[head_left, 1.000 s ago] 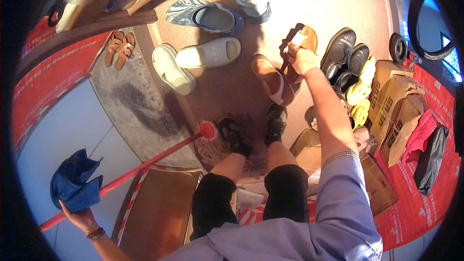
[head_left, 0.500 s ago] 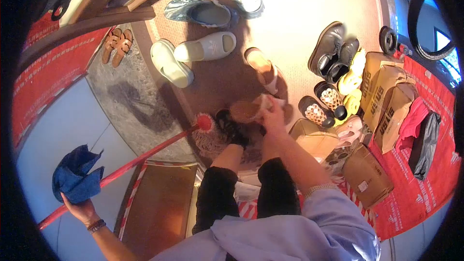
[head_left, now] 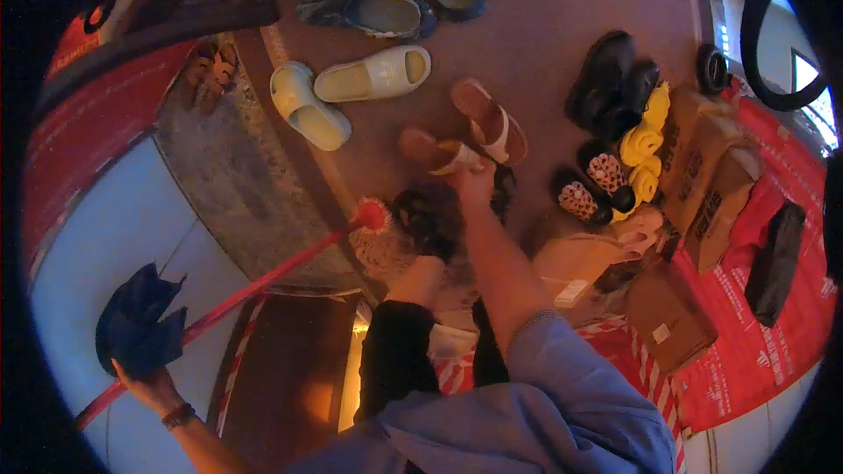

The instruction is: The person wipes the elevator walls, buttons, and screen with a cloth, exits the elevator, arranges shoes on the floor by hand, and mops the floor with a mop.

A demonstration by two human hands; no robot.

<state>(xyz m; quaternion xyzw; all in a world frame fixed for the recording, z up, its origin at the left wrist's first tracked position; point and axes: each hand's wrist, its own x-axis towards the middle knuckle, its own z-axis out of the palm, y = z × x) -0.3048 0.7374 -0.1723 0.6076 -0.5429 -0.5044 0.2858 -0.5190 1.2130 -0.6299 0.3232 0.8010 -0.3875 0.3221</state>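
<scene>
Right hand (head_left: 474, 177) was to the right of and slightly beyond the mop head (head_left: 372, 216), touching the strap end of the near tan sandal (head_left: 420, 146). Fingers mostly hidden; couldn't tell if it gripped or just rested there. Near sandal sat up and to the right of the mop head. Far tan sandal (head_left: 476, 104) was further out the same way, beside it, strap ends close together, other ends splayed. Both had white straps.

Left hand (head_left: 151, 391) was well down-left of the mop head, gripping a folded blue cloth (head_left: 132, 325) from below. Red handle (head_left: 281, 272) ran from the mop head behind the cloth.

Black shoe (head_left: 420, 226) on the wearer's foot: just right of the mop head. Cream slides (head_left: 373, 75): beyond it, angled to each other. Grey-blue shoes (head_left: 364, 10): further beyond. Brown sandals (head_left: 208, 75): up-left of it, well apart. Leopard-print slippers (head_left: 606, 174): well right. Black leather shoes (head_left: 601, 79): right and further out. Cardboard box (head_left: 672, 316): right and lower.
</scene>
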